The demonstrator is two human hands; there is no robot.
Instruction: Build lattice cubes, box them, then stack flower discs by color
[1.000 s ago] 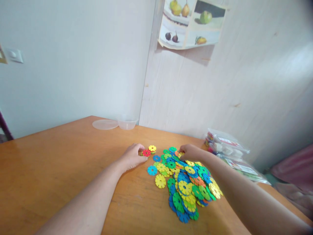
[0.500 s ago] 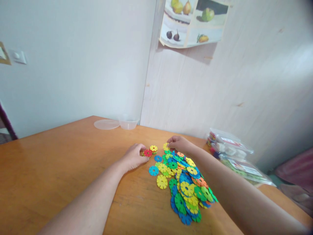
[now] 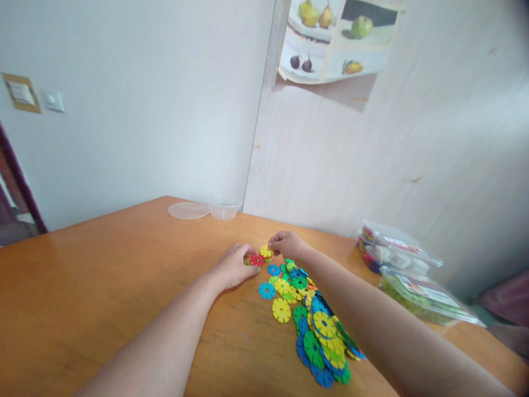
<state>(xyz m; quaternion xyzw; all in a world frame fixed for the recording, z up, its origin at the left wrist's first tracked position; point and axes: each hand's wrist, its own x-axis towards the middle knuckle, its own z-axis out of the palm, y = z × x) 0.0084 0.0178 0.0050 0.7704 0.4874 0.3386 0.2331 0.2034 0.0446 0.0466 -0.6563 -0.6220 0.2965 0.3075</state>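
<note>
My left hand (image 3: 236, 267) curls round a small stack of notched plastic discs, with a red disc (image 3: 257, 260) on top. Just beyond it, my right hand (image 3: 286, 243) pinches the edge of a yellow disc (image 3: 266, 251). That disc lies over or on a second small stack, touching or very close to the red one. A blue disc (image 3: 273, 270), another blue disc (image 3: 266, 291) and a yellow disc (image 3: 281, 310) lie flat nearby. A heap of blue, green, yellow and orange discs (image 3: 324, 325) spreads under my right forearm, which hides part of it.
A clear plastic bowl (image 3: 223, 211) and a round clear lid (image 3: 189, 210) stand at the back of the wooden table (image 3: 124, 264). Clear packs (image 3: 425, 292) are piled at the right by the wall. A fruit poster (image 3: 330, 49) hangs above.
My right hand has moved left with the yellow disc, from beyond the heap to the small stack near my left hand. My left hand stays round its stack. The view has shifted slightly.
</note>
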